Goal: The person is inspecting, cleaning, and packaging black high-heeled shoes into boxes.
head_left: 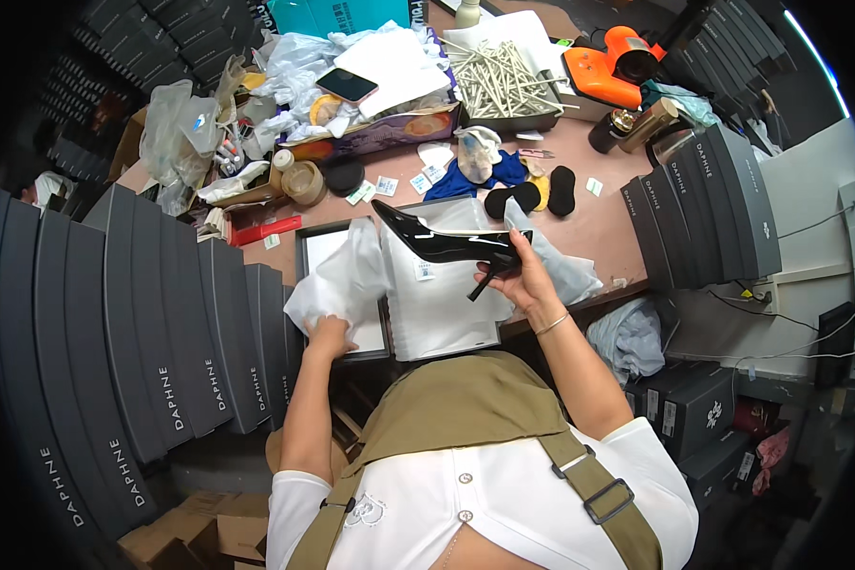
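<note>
A glossy black high-heeled shoe [429,244] is in my right hand [525,275], whose fingers wrap round its heel end. The toe points to the far left and the thin heel hangs downward. My left hand [328,336] is closed on the near edge of a crumpled sheet of translucent white wrapping paper [340,281]. That sheet lies over a shallow dark-rimmed shoebox part [378,340] with a white inside. Under the shoe, more white wrapping paper [437,323] covers a second box part, and a small printed sachet [425,271] rests there.
Tall stacks of grey shoeboxes [176,323] rise on the left, with more shoeboxes [708,204] at right. Black oval pads [561,192], a blue cloth [456,182], and a box of pale sticks [503,81] sit farther back. An orange tool [603,76] and a phone [348,85] lie beyond.
</note>
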A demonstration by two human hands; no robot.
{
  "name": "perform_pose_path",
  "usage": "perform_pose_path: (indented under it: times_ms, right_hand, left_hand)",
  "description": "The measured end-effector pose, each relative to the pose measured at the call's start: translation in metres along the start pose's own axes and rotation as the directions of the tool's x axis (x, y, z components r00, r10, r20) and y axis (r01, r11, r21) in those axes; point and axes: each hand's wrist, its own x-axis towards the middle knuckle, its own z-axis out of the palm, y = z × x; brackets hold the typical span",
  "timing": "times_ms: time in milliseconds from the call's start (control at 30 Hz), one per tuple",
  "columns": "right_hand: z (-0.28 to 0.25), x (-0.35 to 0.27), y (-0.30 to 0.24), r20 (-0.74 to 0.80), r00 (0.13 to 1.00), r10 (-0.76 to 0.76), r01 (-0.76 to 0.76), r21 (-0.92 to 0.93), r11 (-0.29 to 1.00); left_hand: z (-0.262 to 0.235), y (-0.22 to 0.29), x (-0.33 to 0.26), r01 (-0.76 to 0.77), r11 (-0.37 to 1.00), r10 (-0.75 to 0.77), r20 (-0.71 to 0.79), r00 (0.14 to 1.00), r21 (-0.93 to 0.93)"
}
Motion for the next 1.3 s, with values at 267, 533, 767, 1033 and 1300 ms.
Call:
perform_pose_path:
  times_ms: [267,533,767,1033,1300]
  right_hand:
    - [0.041,-0.041,0.061,0.196,0.963,-0.184,0.189,-0.008,0.982]
    - [0.076,-0.061,0.053,0.529,0.837,-0.139,0.546,-0.821,0.164]
    - [0.031,-0.073,-0.018,0.023,0.973,0.231,-0.066,-0.927,0.37]
    - [-0.145,0.017,-0.044,0.177,0.862,-0.476,0.037,-0.957,-0.289]
    - [-0.003,-0.067,-0.084,0.691,0.713,-0.121,0.554,-0.66,-0.508]
  left_hand:
    - [-0.031,0.122,-0.01,0.0,-0.759,-0.024,0.027,0.999,-0.652]
    - [-0.087,0.151,-0.008,-0.303,-0.53,-0.397,-0.084,0.914,-0.792]
    - [-0.06,0.153,0.023,-0.031,-0.521,-0.151,0.056,0.987,-0.853]
    - [-0.044,0.183,0.031,-0.009,-0.218,-0.157,0.025,0.987,-0.976]
    - [-0.088,0.218,0.026,0.256,-0.522,0.126,0.224,0.966,-0.813]
